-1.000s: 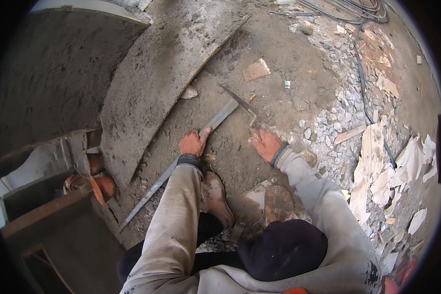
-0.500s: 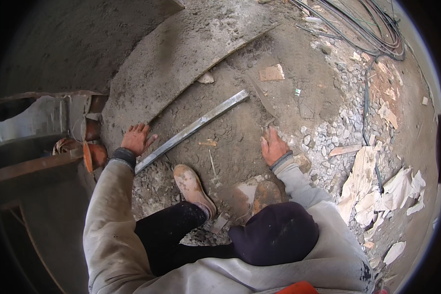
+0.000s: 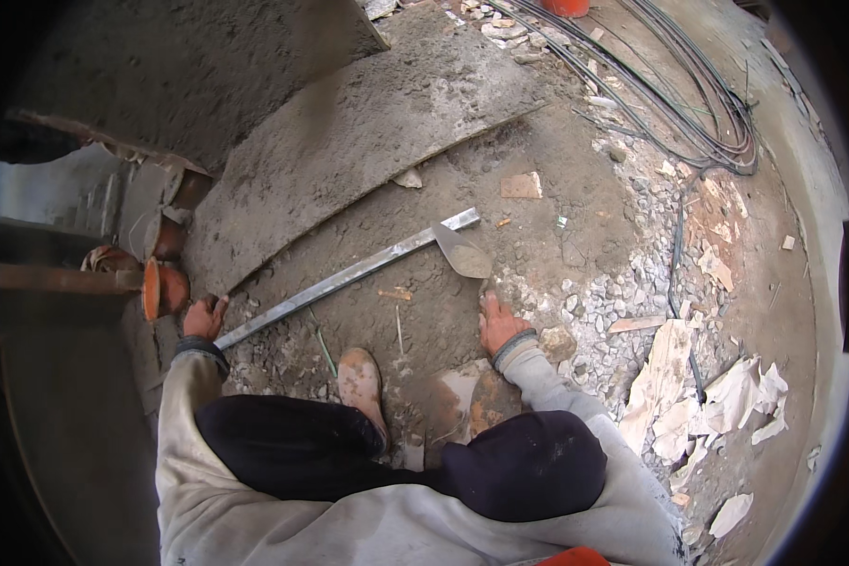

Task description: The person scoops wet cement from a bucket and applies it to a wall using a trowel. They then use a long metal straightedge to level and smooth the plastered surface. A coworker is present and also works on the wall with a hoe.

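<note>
My right hand is closed around the handle of a pointed trowel. The broad face of its blade shows, and its tip overlaps the far right end of a long metal bar. That bar lies slantwise over the rough, damp ground. At the left, my left hand is at the near corner of a mortar-covered board, thumb apart from the fingers. It is close to the bar's near left end; whether it touches the bar I cannot tell.
Grey gravel and torn paper spread on the right. Black cables coil at the far right, near an orange bucket. Orange round pieces stand at the left. My shoe rests below the bar.
The view has shifted. My left hand has moved left and nearer along the board. In my right hand the trowel has turned from edge-on to showing its face, its blade swinging left over the bar.
</note>
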Tool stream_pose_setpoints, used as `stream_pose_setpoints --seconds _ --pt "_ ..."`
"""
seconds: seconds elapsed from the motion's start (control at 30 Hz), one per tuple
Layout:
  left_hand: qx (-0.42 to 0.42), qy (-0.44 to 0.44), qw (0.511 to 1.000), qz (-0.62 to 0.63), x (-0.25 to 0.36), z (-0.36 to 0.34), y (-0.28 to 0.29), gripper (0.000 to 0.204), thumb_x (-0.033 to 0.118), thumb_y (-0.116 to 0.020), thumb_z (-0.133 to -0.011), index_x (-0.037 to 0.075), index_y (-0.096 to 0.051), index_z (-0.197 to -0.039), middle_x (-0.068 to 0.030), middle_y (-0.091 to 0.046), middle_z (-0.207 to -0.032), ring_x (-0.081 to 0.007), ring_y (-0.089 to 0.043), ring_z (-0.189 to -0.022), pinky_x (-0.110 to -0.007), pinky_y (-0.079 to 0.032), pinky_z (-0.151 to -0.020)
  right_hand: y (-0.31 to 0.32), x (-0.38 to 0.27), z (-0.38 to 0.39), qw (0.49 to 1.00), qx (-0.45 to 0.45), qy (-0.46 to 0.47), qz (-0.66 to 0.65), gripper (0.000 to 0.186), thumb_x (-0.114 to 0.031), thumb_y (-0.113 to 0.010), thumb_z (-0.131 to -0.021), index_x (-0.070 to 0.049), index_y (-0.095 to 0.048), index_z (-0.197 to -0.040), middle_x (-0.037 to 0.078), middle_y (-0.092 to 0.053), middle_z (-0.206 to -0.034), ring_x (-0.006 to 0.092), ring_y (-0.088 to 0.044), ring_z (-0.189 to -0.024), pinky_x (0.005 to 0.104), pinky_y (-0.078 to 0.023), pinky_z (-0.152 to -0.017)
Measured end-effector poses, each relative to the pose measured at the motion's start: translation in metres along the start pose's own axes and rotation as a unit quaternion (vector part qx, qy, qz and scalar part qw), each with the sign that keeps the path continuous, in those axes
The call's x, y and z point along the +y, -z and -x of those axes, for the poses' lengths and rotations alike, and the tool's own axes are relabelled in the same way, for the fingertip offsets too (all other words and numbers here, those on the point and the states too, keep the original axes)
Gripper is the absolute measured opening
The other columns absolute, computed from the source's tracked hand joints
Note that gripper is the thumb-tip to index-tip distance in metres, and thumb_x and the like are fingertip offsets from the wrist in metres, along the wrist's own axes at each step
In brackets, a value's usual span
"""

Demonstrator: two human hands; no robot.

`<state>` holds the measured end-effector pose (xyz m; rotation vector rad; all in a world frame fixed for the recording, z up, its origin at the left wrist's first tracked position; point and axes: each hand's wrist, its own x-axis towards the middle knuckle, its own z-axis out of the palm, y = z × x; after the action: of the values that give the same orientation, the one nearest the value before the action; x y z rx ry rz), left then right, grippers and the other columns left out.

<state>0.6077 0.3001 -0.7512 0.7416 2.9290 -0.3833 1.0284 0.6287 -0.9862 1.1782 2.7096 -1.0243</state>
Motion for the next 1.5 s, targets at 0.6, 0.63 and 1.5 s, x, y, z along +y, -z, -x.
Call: stream_pose_setpoints --seconds 0.6,0.63,1.5 --pt "-0.012 0.377 0.904 0.201 -0.198 -0.001 -0.234 0.077 0.061 -0.052 -0.085 -0.009 -0.060 -0.115 -0.0282 -0.062 -0.113 -0.0403 -0.058 -0.107 -0.044 -0.044 -0.092 0.003 -0.026 -0.006 0.997 0.029 0.015 0.068 0.045 -0.030 -0.052 -0.091 -0.006 -0.041 -0.128 0.025 -0.061 -0.099 0.0441 -0.064 -0.079 0.0517 -0.052 -0.071" --pt "-0.034 0.366 0.915 0.169 -0.190 -0.007 -0.233 0.077 0.061 -0.053 -0.085 -0.009 -0.060 -0.116 -0.0278 -0.062 -0.112 -0.0396 -0.059 -0.106 -0.044 -0.044 -0.091 -0.007 -0.013 -0.013 0.996 0.058 -0.020 0.064 0.046 -0.031 -0.052 -0.091 -0.006 -0.041 -0.129 0.026 -0.062 -0.098 0.0444 -0.064 -0.080 0.0520 -0.052 -0.071" --pt "0.074 0.682 0.652 0.322 -0.210 -0.085 -0.272 0.082 0.060 -0.073 -0.067 -0.010 -0.062 -0.108 -0.0243 -0.063 -0.111 -0.0348 -0.064 -0.101 -0.042 -0.050 -0.087 -0.009 -0.084 -0.031 0.976 0.005 -0.006 0.216 0.036 -0.026 -0.054 -0.090 -0.003 -0.042 -0.115 0.025 -0.060 -0.090 0.0407 -0.063 -0.063 0.0484 -0.051 -0.058"
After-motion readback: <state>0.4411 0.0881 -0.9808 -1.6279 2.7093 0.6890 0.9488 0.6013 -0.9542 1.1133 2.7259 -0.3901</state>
